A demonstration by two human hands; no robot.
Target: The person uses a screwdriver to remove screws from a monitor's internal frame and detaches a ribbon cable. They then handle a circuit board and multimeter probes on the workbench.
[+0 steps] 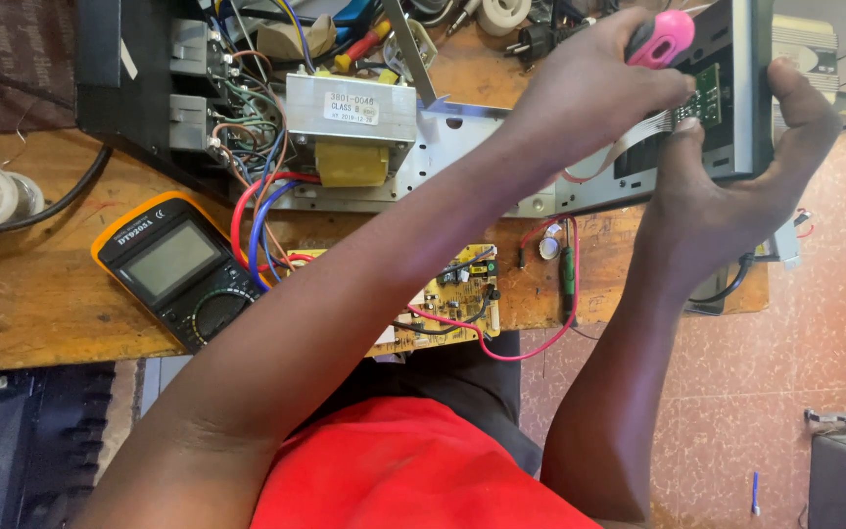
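Head view: the left hand (589,93) is closed around a pink-handled screwdriver (663,37), its fingers wrapped over the grip, above a small green circuit board (705,98). The right hand (736,186) grips the grey front panel (736,88) from below, thumb up along its outer edge and fingertips pinching at the green board, which sits just between the two hands. On the wooden table (41,294) lie a yellow multimeter (173,264), a metal transformer (350,122) and a yellow circuit board (452,299).
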